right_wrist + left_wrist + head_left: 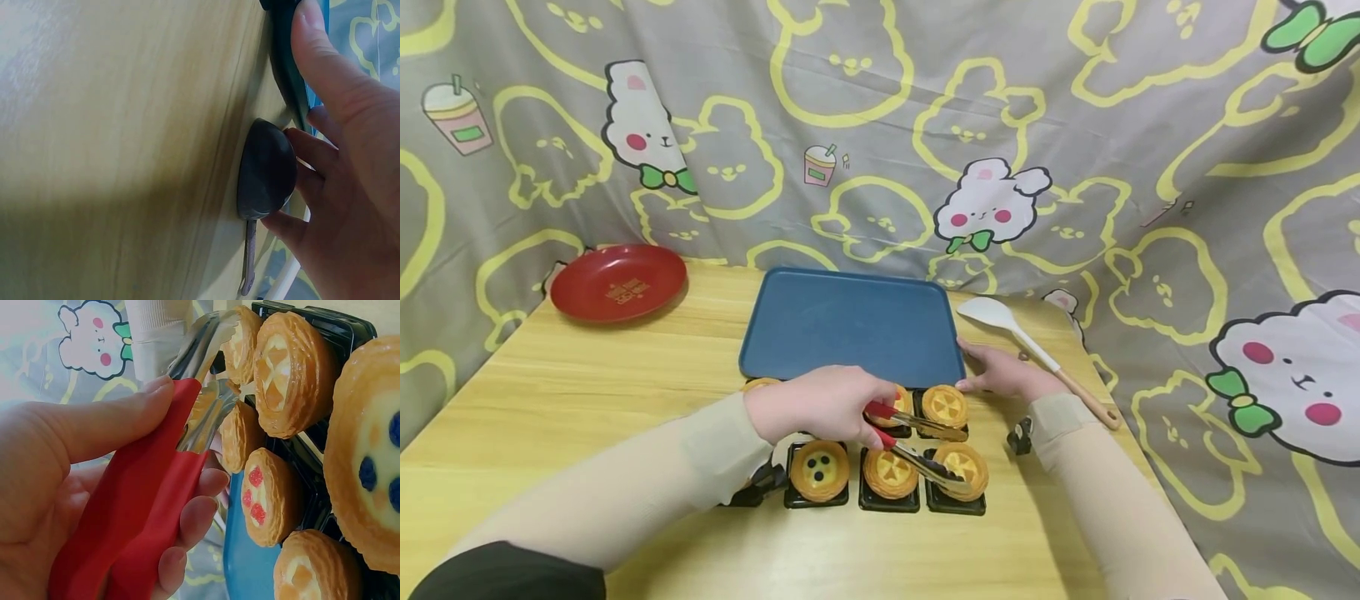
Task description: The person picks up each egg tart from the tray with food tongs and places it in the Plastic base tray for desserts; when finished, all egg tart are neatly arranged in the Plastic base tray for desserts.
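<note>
My left hand grips red-handled metal tongs. The tongs' tips are spread on either side of the front-right egg tart, one arm crossing over it in the head view. More tarts sit in black plastic holders in two rows, including a blueberry-topped tart and a tart with red pieces. My right hand, fingers spread, touches the blue tray at its near-right corner. Beside its fingers lies a dark, rounded scoop with a short handle. My left forearm hides part of the leftmost tarts.
A red oval plate stands at the back left of the wooden table. To the right of the tray lies a white spoon with a wooden handle. A patterned curtain hangs behind the table and at its sides.
</note>
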Tool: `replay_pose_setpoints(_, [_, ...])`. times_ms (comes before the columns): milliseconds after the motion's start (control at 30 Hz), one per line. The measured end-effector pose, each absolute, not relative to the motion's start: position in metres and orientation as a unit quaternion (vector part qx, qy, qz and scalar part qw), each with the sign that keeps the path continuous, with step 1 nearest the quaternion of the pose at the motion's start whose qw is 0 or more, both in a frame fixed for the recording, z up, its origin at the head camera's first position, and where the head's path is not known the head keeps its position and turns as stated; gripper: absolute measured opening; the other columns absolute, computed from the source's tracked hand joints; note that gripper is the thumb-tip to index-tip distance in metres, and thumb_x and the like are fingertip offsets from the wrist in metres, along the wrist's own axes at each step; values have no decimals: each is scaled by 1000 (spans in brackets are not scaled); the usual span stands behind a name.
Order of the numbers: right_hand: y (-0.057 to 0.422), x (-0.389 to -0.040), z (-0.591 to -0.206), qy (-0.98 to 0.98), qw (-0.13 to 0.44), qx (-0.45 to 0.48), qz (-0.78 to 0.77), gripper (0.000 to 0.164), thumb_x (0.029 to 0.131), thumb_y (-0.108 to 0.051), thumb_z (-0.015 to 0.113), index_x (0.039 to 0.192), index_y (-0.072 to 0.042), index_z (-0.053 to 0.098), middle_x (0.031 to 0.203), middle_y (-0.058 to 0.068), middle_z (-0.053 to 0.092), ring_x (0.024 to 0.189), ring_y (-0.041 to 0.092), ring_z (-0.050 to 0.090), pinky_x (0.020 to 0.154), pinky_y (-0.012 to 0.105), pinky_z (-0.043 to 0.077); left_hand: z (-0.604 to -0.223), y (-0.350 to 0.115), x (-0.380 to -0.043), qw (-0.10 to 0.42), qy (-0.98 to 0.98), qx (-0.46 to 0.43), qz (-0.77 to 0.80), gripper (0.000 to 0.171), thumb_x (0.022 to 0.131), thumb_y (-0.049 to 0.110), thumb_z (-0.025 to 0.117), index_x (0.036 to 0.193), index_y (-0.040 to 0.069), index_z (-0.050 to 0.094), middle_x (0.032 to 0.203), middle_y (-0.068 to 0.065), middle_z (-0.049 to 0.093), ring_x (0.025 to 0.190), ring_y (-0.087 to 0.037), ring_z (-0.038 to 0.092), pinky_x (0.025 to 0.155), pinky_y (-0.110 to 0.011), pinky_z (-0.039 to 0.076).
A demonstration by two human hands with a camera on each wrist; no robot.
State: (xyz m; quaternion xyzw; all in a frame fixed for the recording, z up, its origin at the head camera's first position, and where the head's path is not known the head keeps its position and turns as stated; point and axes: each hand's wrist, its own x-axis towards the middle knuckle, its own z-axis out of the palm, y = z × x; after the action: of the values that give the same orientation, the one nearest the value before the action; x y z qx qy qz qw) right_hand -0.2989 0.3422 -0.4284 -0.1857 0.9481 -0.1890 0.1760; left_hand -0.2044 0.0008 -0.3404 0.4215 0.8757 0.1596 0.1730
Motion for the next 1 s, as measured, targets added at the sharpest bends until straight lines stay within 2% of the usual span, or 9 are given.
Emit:
replay_pose_setpoints(133, [342, -300, -427, 948, 173, -190, -186, 102, 83, -49, 73, 158, -6, 17, 158, 21, 23, 142, 41, 25, 113, 52, 20, -340, 1, -204, 171, 876, 424, 152, 63, 84, 42, 79, 138, 17, 57, 121, 7, 64, 101, -12, 61, 82, -35, 50])
replay_pose_setpoints(500, [339, -299, -422, 947, 169, -195, -190, 101, 84, -45, 75, 157, -5, 18, 157, 20, 24, 142, 40, 26, 113, 52, 22, -333, -12, -206, 157, 887, 390, 191, 59, 80, 46, 81, 127, 16, 61, 115, 3, 66, 101, -16, 62, 83, -38, 49])
replay_pose_setpoints(567, [339, -298, -423, 948, 170, -193, -189, 102, 83, -46, 75, 157, -5, 18, 157, 21, 24, 142, 41, 26, 112, 52, 22, -332, -19, -209, 144, 893, 369, 214, 57, 79, 47, 81, 124, 17, 62, 115, 3, 67, 100, -16, 62, 86, -38, 48])
replay_pose_setpoints(667, [339, -299, -424, 948, 176, -187, -188, 103, 82, -49, 74, 158, -7, 18, 158, 19, 23, 142, 40, 25, 113, 52, 22, -332, -35, -213, 120, 906, 322, 246, 62, 78, 49, 82, 128, 19, 61, 118, 5, 65, 103, -14, 62, 90, -38, 47])
replay_pose_setpoints(800, [340, -300, -426, 946, 178, -185, -195, 104, 82, -50, 74, 158, -8, 17, 158, 18, 22, 142, 39, 25, 113, 52, 22, -333, -62, -220, 67, 913, 264, 304, 66, 76, 48, 84, 129, 18, 60, 116, 4, 65, 96, -15, 61, 85, -39, 48])
replay_pose_setpoints(900, [340, -299, -427, 945, 178, -187, -201, 103, 83, -47, 74, 158, -7, 16, 159, 19, 21, 143, 39, 24, 113, 52, 21, -335, -90, -224, 29, 906, 221, 360, 71, 74, 51, 84, 128, 14, 59, 115, -2, 65, 95, -21, 61, 83, -43, 48])
replay_pose_setpoints(1000, [340, -297, -427, 946, 180, -182, -199, 103, 83, -45, 75, 158, -6, 16, 159, 18, 20, 143, 38, 23, 113, 51, 20, -338, -122, -224, -1, 903, 169, 395, 80, 75, 56, 81, 134, 10, 55, 124, -10, 62, 107, -30, 58, 89, -50, 46])
